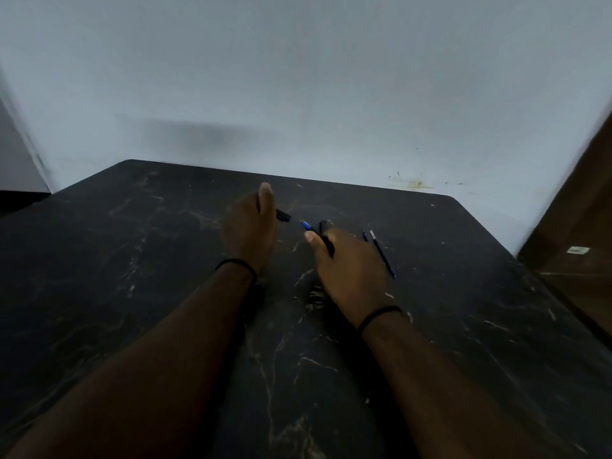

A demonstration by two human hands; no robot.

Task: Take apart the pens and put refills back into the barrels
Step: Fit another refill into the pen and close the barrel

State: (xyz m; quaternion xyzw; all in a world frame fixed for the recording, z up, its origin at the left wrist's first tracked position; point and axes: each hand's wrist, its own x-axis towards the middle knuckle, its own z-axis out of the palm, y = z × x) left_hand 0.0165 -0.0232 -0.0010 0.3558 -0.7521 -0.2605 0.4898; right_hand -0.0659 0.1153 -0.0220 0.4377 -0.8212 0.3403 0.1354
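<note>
L hand (250, 226): closed on short dark pen piece (283, 215). R hand (347, 263): closed on blue-tipped pen (318, 235), tip toward piece, gap between. Refills (381, 251) on surface (132, 260), just right of R hand.

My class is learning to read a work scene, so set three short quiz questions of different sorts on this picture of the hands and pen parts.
1. True or false: the left hand is empty.
2. What does the right hand hold? A) a blue-tipped pen piece B) a cup C) scissors
3. Fill in: the loose pen lies on the dark table to the ___ of the right hand.

Key: 1 false, it grips a dark pen piece; 2 A, the blue-tipped pen piece; 3 right.
</note>
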